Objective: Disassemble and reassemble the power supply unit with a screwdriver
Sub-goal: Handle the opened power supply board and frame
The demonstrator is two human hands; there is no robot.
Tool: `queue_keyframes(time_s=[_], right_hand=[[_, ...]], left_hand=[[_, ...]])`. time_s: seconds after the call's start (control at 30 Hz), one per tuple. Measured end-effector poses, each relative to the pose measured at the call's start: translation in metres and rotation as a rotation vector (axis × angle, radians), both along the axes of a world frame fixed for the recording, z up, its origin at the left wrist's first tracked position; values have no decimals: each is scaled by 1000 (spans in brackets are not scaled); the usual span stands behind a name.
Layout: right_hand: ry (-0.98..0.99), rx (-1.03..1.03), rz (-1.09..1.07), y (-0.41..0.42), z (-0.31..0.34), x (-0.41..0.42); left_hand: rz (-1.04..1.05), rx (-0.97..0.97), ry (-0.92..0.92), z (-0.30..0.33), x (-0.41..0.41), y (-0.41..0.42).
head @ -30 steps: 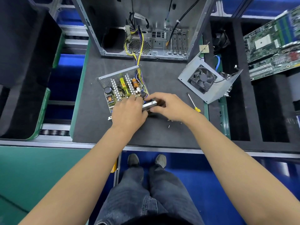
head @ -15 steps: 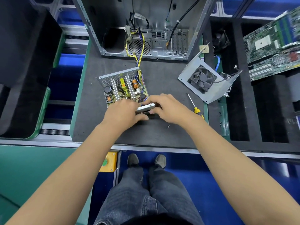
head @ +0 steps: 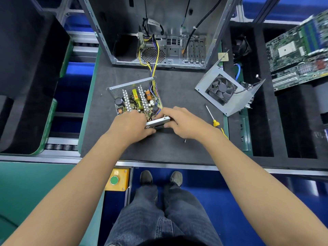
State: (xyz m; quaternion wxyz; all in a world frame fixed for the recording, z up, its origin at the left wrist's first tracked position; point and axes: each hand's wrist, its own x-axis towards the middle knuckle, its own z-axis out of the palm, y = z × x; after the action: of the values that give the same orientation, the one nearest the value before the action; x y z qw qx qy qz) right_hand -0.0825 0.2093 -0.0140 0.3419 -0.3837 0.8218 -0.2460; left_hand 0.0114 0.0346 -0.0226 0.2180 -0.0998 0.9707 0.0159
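Two hands, left hand (head: 132, 126) and right hand (head: 182, 124), both grip one power supply unit (head: 137, 99); one screwdriver (head: 213, 118), one loose screw (head: 185, 140) on counter (head: 177, 93).

Dark grey worktop (head: 177, 150) with a green edge, bearing: an open power supply unit (head: 134, 98), circuit board exposed, near the centre; an empty computer case (head: 159, 32) standing at the far side, joined to the unit by yellow and black wires (head: 152, 68); a bent metal cover with fan (head: 223, 90) to the right; a yellow-handled screwdriver (head: 213, 118) just beside that cover; one loose screw (head: 185, 140) near the front
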Motion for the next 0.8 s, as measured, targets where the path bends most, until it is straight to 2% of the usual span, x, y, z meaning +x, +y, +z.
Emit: queue_keyframes(time_s=[0.37, 0.63, 0.8], right_hand=[[-32, 123, 135, -11, 3, -11], [-63, 39, 147, -16, 0, -16], [-5, 164, 160, -22, 0, -21]], left_hand=[[-61, -63, 75, -4, 4, 1], [-42, -65, 47, -4, 3, 1], [-34, -85, 59, -3, -2, 0]])
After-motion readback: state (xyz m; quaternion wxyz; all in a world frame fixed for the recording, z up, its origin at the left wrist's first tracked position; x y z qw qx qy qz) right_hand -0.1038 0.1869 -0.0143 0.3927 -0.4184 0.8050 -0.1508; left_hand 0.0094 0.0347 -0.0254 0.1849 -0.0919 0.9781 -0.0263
